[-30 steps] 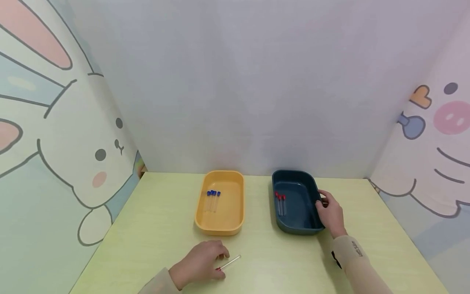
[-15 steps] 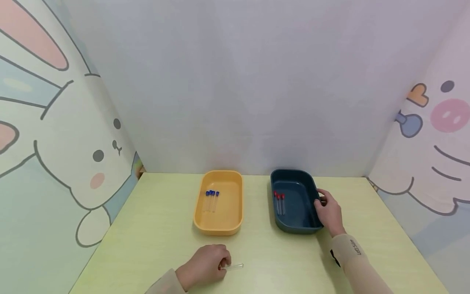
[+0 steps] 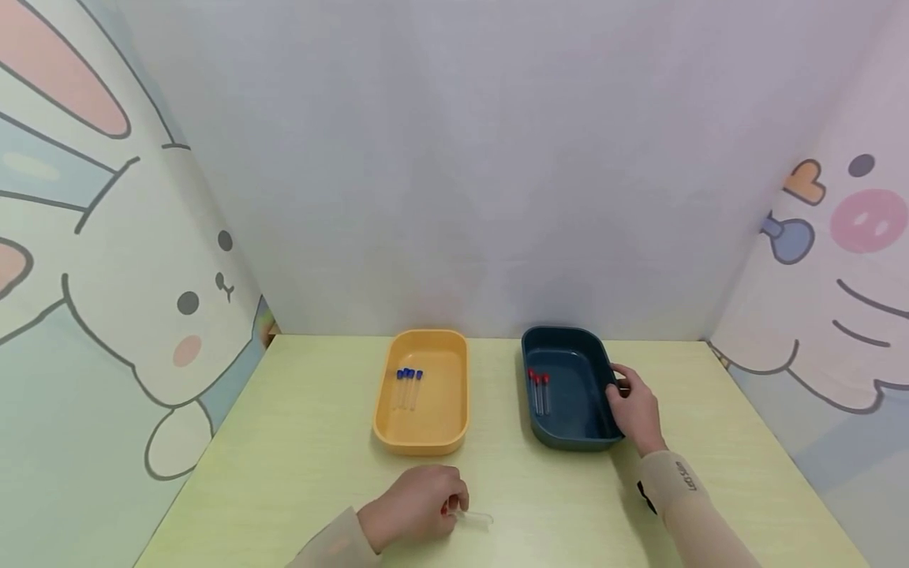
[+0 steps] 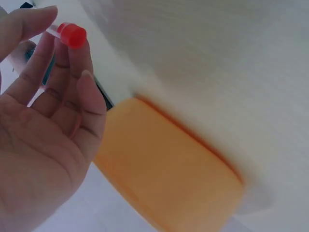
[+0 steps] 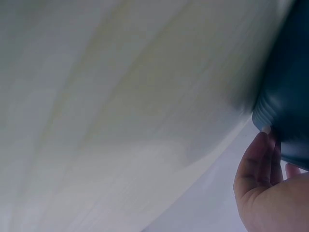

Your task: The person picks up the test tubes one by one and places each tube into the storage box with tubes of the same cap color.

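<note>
My left hand [image 3: 419, 505] pinches a clear test tube [image 3: 474, 517] between thumb and fingers, low over the table in front of the trays. Its red cap [image 4: 73, 35] faces the camera in the left wrist view. With my right hand [image 3: 635, 410] I grip the right side wall of a dark blue tray [image 3: 578, 406]; the right wrist view shows fingers [image 5: 260, 159] against its outside. Three red-capped test tubes [image 3: 539, 396] lie along the left side inside this tray. The yellow tray [image 3: 443, 418], to its left, holds several blue-capped test tubes [image 3: 406, 390].
Both trays stand near the back of a pale yellow-green table [image 3: 305, 426], with a gap between them. A plain light wall [image 3: 454, 173] rises behind. Side panels carry a cartoon rabbit [image 3: 163, 300] on the left and a pig on the right.
My left hand has closed its pinch around the red-capped tube and moved a little right with it. The tube has turned to point right. My right hand stays on the dark blue tray.
</note>
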`<state>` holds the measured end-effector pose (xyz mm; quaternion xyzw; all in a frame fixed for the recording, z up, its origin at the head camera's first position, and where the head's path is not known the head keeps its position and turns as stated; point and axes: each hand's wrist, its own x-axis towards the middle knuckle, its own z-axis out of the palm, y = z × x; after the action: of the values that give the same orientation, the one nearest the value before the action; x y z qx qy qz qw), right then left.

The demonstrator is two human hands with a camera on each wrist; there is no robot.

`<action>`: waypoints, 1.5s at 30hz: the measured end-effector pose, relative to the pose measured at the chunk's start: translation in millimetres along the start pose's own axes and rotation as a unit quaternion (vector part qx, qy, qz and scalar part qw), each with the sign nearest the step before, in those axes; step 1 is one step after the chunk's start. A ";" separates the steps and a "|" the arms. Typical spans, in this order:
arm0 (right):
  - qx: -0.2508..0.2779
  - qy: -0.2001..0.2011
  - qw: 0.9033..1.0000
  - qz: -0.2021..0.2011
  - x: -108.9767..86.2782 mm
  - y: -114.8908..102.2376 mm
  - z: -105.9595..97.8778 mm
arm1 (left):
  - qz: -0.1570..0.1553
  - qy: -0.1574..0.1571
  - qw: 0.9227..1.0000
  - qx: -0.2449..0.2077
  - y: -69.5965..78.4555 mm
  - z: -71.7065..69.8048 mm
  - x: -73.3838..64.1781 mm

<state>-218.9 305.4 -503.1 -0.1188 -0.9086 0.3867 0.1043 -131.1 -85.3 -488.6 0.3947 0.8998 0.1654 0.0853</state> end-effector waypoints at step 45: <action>-0.003 -0.002 1.000 -0.001 0.5 -1.7 -0.5 | -0.090 0.026 0.996 0.004 44.0 9.0 49.3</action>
<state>-219.5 304.7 -501.5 -0.1173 -0.9102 0.3837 0.1022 -131.7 -19.0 -482.1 0.3084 0.9342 0.1632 0.0746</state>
